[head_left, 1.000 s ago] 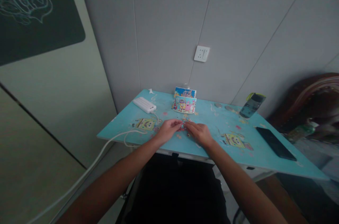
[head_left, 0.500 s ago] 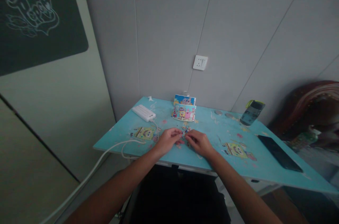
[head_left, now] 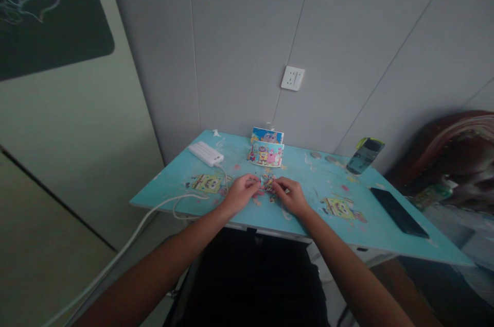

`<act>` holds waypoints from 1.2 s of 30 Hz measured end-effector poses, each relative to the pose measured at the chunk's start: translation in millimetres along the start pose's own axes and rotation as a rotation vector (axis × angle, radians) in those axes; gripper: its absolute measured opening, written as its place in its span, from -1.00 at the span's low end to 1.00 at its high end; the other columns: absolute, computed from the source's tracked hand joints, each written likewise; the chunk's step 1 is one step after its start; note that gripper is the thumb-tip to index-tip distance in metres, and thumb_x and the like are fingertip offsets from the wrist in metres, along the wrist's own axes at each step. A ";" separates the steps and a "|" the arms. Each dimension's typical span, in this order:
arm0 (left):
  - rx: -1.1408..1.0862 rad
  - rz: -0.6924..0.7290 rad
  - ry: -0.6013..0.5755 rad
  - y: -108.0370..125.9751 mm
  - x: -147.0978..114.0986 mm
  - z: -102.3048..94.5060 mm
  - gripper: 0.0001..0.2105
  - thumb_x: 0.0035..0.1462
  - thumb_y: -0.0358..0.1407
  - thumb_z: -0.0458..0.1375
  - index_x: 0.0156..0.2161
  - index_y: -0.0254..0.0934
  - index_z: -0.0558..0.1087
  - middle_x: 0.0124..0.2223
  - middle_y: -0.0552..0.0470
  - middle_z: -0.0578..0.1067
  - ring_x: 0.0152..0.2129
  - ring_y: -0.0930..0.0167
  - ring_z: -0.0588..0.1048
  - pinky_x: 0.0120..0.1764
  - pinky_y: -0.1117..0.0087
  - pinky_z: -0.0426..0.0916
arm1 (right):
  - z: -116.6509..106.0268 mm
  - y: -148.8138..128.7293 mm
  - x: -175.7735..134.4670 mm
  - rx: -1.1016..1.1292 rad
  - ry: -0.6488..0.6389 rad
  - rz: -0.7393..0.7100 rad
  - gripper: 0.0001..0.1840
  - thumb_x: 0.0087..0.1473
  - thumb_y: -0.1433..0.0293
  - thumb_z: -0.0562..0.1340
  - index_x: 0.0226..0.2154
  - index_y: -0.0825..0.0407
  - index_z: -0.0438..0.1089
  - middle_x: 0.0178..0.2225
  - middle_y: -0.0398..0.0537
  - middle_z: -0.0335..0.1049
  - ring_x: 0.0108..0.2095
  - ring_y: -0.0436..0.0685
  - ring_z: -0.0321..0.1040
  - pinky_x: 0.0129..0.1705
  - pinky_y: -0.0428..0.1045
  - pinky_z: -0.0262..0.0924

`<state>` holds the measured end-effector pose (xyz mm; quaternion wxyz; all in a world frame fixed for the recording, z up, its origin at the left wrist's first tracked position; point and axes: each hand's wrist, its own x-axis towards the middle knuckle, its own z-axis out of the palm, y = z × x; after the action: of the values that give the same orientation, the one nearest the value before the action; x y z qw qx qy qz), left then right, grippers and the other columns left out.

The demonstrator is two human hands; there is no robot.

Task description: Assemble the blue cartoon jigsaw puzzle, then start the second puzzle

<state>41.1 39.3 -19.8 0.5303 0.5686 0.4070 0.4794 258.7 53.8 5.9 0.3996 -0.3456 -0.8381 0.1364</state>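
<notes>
Small multicoloured pieces (head_left: 269, 181) lie in a loose pile on the blue desk (head_left: 247, 216), too small to make out one by one. My left hand (head_left: 243, 189) is at the left of the pile, thumb and fingertips pinched together around something tiny. On the pile's right side my right hand (head_left: 290, 194) has its fingers curled and its thumb near the index finger, touching the pieces. Whether a piece is between those fingertips is hidden. Behind the pile stands a cartoon-printed card box (head_left: 266, 154).
A white power bank (head_left: 206, 153) with a cable (head_left: 154, 213) lies to the left. On the right are a dark tablet-like slab (head_left: 398, 212) and a tilted dark cup or bottle (head_left: 365, 156) with a yellow-green rim. A wall socket (head_left: 293, 78) sits above the desk.
The view has tilted and shifted slightly, so the desk sits higher in it. My hands have moved a little apart, showing more of the pile between them.
</notes>
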 end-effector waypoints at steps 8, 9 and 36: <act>0.075 0.062 -0.010 1.7 -2.3 -0.4 -0.69 0.32 -0.18 0.18 0.07 -0.32 0.41 -0.01 -0.08 0.49 -0.20 0.35 0.53 -0.18 0.23 0.51 | 0.1 -1.9 0.4 0.021 -0.024 0.015 -0.61 0.35 0.15 0.10 -0.27 0.01 0.53 -0.40 -0.06 0.53 -0.42 0.09 0.41 -0.34 -0.02 0.30; 0.081 0.068 -0.013 2.2 -2.4 -0.5 -0.69 0.32 -0.18 0.18 0.08 -0.32 0.41 -0.01 -0.08 0.49 -0.20 0.35 0.53 -0.18 0.23 0.51 | 0.2 -1.9 0.3 0.022 -0.030 0.015 -0.61 0.35 0.15 0.10 -0.26 0.02 0.54 -0.40 -0.06 0.53 -0.42 0.09 0.42 -0.34 -0.02 0.30; 0.127 0.068 -0.004 -0.3 -0.6 -3.4 -0.69 0.33 -0.14 0.16 0.03 -0.33 0.43 -0.06 -0.07 0.50 -0.23 0.36 0.54 -0.18 0.23 0.51 | -35.4 33.2 -22.4 -0.218 0.068 0.398 -0.60 0.22 0.13 0.18 -0.33 0.06 0.61 -0.45 -0.04 0.56 -0.43 0.12 0.41 -0.35 -0.03 0.18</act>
<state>37.7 39.5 -20.2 0.4774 0.6157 0.4159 0.4691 311.3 60.7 -0.9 0.3530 -0.5497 -0.7492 0.1093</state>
